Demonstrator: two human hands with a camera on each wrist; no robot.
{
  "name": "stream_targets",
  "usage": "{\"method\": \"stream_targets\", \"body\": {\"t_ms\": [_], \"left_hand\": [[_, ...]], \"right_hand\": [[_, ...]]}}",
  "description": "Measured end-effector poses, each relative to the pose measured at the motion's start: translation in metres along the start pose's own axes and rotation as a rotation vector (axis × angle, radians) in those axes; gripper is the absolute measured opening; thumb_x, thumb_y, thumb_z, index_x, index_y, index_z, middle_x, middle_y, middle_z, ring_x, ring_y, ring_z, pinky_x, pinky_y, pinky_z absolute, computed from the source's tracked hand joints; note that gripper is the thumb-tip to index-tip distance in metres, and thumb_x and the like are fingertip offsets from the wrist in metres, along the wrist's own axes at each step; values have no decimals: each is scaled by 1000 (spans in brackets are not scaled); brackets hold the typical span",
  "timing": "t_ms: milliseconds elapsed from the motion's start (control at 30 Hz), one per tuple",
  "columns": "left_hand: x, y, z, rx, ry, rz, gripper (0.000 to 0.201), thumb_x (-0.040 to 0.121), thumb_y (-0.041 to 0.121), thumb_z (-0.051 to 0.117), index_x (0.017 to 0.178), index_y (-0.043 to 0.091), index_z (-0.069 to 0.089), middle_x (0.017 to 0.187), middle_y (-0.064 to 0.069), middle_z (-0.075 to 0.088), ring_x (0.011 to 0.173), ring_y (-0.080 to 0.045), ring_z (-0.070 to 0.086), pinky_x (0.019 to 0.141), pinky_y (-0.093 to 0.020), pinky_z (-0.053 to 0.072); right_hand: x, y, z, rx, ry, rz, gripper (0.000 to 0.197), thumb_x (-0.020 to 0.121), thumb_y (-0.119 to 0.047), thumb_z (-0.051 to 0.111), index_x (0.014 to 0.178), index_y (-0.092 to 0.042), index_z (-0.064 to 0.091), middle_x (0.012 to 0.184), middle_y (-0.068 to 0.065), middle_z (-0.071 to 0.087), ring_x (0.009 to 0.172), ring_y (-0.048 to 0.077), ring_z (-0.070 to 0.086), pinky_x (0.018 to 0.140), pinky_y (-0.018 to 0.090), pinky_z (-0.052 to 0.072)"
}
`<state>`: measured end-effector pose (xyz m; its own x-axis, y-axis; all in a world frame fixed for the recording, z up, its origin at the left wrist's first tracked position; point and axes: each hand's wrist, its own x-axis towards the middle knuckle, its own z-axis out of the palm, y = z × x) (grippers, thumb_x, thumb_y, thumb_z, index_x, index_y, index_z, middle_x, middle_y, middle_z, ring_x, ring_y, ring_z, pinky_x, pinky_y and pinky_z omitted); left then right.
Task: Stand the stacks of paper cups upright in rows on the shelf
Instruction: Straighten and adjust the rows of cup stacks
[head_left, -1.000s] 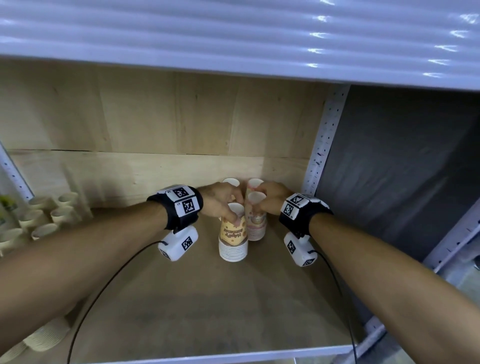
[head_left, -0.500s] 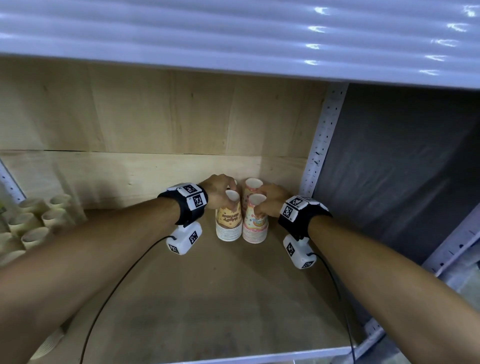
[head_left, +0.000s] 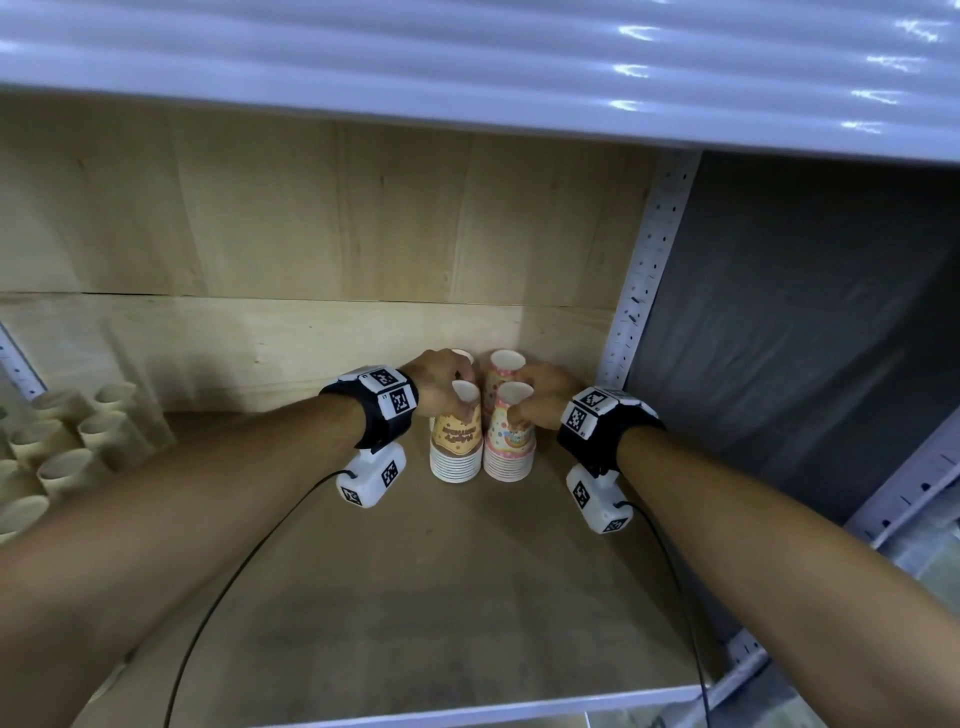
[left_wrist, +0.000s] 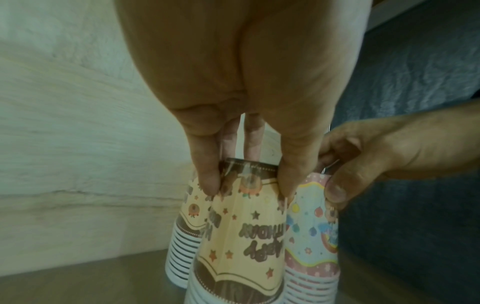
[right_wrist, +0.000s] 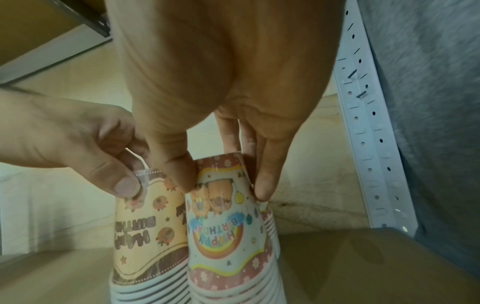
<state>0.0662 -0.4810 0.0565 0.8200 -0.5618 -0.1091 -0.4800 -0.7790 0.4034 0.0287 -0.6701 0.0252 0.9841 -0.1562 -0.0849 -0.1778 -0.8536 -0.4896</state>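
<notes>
Two stacks of paper cups stand mouth-down side by side on the wooden shelf (head_left: 415, 597), near its back right corner. My left hand (head_left: 441, 387) pinches the top of the yellow-and-brown stack (head_left: 456, 447) (left_wrist: 241, 246) (right_wrist: 145, 232) from above. My right hand (head_left: 540, 395) pinches the top of the pink stack (head_left: 509, 449) (right_wrist: 228, 236) (left_wrist: 311, 242) likewise. Directly behind stand two more stacks, a yellow one (left_wrist: 182, 236) and a pink one (head_left: 501, 366), half hidden by the hands.
Several plain beige cup stacks (head_left: 62, 441) stand at the shelf's left end. A perforated white upright (head_left: 639, 291) and a dark grey sheet (head_left: 789, 338) bound the right side. A wooden back panel (head_left: 311, 234) and a white shelf (head_left: 467, 62) overhead enclose the bay.
Both hands carried the two stacks back toward the rear panel and set them against the back pair. The yellow stack, held forward a second ago, now stands level with the pink one.
</notes>
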Motion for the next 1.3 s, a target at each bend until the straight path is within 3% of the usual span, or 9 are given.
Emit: {"method": "stream_targets", "body": {"t_ms": [267, 400, 500, 567, 667, 833, 1000, 1167, 1300], "left_hand": [[-4, -1, 2, -8, -8, 2, 47, 77, 28, 80, 119, 23, 59, 113, 0, 59, 98, -21, 58, 77, -29, 47], [-6, -1, 2, -17, -12, 7, 48, 77, 27, 80, 119, 23, 57, 117, -2, 60, 101, -21, 58, 78, -30, 47], [-12, 1, -1, -54, -5, 26, 57, 78, 27, 78, 128, 24, 51, 117, 1, 59, 106, -21, 58, 82, -30, 47], [-19, 0, -8, -44, 7, 25, 68, 79, 35, 77, 137, 26, 44, 126, -1, 60, 113, -21, 58, 88, -32, 48], [-34, -7, -30, 58, -19, -10, 69, 83, 44, 72, 142, 25, 41, 130, -2, 56, 114, -21, 55, 87, -29, 43], [-69, -30, -85, 179, -64, -151, 60, 81, 53, 71, 133, 30, 51, 118, 8, 51, 114, -19, 55, 96, -34, 46], [-120, -67, -138, 135, -29, -303, 55, 75, 47, 78, 123, 33, 55, 110, 0, 63, 97, -19, 65, 73, -27, 54], [-184, -113, -167, 142, -34, -457, 55, 70, 40, 83, 119, 30, 60, 104, -5, 69, 91, -23, 69, 81, -37, 60], [-238, -147, -168, 102, -54, -544, 45, 76, 22, 83, 117, 19, 63, 92, -8, 69, 75, -22, 65, 65, -31, 58]], "right_hand": [[6, 6, 8, 38, 8, 8, 72, 39, -42, 68, 109, -26, 62, 107, -1, 66, 95, 20, 65, 79, 39, 59], [-5, 0, 3, 34, -1, 11, 67, 48, -35, 71, 114, -26, 60, 111, -1, 64, 99, 22, 64, 81, 40, 58], [-12, -4, -1, -4, -27, -24, 70, 52, -37, 73, 119, -29, 58, 117, -1, 62, 104, 22, 63, 85, 40, 57], [-14, -7, -9, -16, -37, -18, 68, 55, -39, 76, 120, -27, 59, 119, -1, 63, 105, 21, 62, 88, 40, 55], [-14, -19, -24, -8, 34, -19, 61, 59, -47, 77, 114, -24, 62, 113, -3, 64, 105, 22, 63, 89, 40, 54], [-21, -70, -47, -22, 125, -108, 52, 79, -32, 71, 127, -20, 55, 117, 0, 56, 104, 22, 56, 89, 30, 48], [-23, -139, -32, -77, 75, -246, 45, 83, -38, 70, 123, -23, 58, 121, 1, 58, 106, 20, 57, 83, 27, 45], [-36, -212, -2, -81, -6, -375, 41, 81, -42, 71, 118, -26, 61, 120, 1, 60, 106, 21, 59, 92, 32, 48], [-55, -268, 27, -72, -66, -500, 37, 77, -43, 73, 110, -32, 61, 112, -2, 63, 100, 19, 61, 88, 31, 49]]}}
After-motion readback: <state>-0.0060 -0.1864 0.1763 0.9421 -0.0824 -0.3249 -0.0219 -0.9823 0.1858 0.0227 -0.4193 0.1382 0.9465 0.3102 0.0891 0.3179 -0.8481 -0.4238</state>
